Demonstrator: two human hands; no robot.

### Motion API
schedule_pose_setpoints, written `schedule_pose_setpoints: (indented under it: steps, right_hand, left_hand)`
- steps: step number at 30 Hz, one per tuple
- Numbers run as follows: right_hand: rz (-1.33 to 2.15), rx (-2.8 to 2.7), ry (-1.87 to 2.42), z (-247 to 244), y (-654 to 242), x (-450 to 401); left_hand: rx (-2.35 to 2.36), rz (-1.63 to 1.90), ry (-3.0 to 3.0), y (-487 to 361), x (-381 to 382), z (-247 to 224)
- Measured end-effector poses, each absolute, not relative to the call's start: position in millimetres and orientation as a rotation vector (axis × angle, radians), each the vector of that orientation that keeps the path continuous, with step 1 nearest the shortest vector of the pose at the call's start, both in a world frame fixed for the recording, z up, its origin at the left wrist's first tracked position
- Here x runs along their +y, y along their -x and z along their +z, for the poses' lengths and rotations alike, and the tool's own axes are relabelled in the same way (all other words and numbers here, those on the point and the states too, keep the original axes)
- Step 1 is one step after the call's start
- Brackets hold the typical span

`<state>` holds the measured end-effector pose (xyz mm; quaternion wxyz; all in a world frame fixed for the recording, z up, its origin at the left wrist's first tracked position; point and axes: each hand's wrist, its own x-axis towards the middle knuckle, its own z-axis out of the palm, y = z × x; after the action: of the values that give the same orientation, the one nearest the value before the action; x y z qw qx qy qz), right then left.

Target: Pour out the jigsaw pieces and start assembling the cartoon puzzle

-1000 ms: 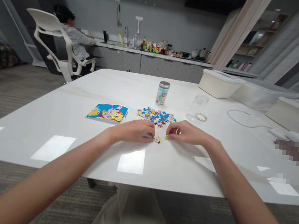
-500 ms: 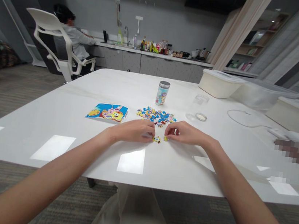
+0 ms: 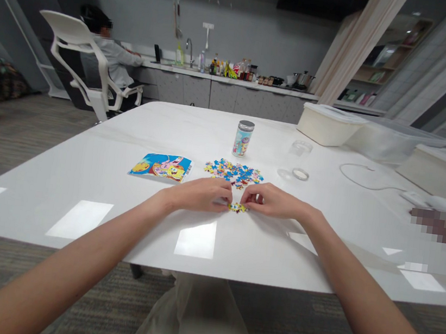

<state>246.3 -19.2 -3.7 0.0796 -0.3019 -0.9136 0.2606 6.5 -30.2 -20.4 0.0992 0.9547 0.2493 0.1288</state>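
Observation:
A small group of yellow puzzle pieces (image 3: 237,208) lies on the white table between my two hands. My left hand (image 3: 211,194) has its fingers closed on the left end of the group. From the right, my right hand (image 3: 265,199) pinches a small yellow puzzle piece against the group's right end. Just beyond my hands is a loose pile of blue, yellow and pink puzzle pieces (image 3: 238,173). To the left lies a picture sheet (image 3: 161,167) with a yellow cartoon figure on blue. Behind the pile stands a printed canister (image 3: 242,139) with a grey lid.
On the white table (image 3: 93,183), a clear container (image 3: 300,148) and a round lid (image 3: 300,174) sit right of the canister. Storage boxes (image 3: 329,126) and a cable (image 3: 363,180) are farther right. A person (image 3: 114,57) sits at the far left by a white chair (image 3: 74,32).
My right hand has moved a little left, bringing its yellow piece up to the group at my left hand. My left hand has hardly moved.

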Motion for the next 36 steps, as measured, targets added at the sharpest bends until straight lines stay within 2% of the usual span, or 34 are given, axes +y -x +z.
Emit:
schedule_pose_setpoints:
  steps: [36]
  right_hand:
    - [0.689, -2.701, 0.929, -9.7, -238.2, -20.8]
  left_hand:
    - [0.688, 0.436, -2.858, -6.1, -30.1, -20.8]
